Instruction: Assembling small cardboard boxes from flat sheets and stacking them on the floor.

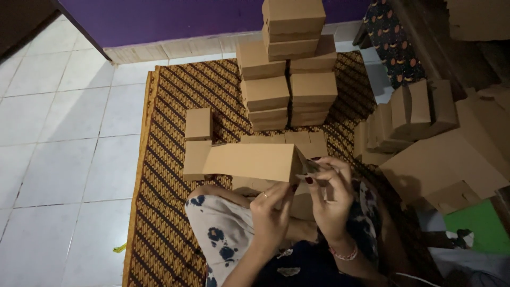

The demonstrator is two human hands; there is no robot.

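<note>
We see the left hand (pixel 270 212) and right hand (pixel 330 194) both closed on a flat cardboard box (pixel 249 161), just in front of the box stack (pixel 289 69).

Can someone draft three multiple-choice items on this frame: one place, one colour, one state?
1. Where is the stack of closed boxes?
A. By the wall
B. On the person's lap
C. On the bare tiles

2. What colour is the wall?
A. Green
B. Purple
C. White

3. How is the cardboard piece held?
A. Lying untouched
B. One hand only
C. Both hands

A: it stands on the patterned mat near the wall.
B: purple above the tiles.
C: left hand and right hand both grip its end.
</note>
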